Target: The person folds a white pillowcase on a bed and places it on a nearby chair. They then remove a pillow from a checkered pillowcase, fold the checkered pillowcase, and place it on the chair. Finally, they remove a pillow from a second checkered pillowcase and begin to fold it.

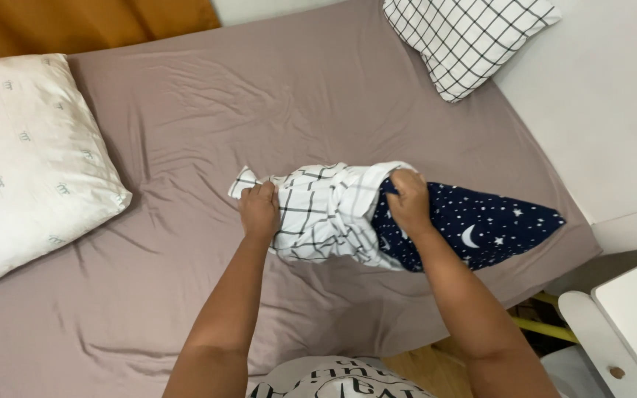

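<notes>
At mid-bed we have the navy star-print pillow half sheathed in a white grid-check pillowcase. Our left hand is clenched on the bunched case — it anchors the closed end — while our right hand grips the case's open edge over the pillow. Two other pillows lie aside on the taupe sheet.

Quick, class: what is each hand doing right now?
Left hand: closed on the white black-checked fabric pillowcase.
Right hand: closed on that pillowcase's edge, over the navy star-patterned pillow.
</notes>
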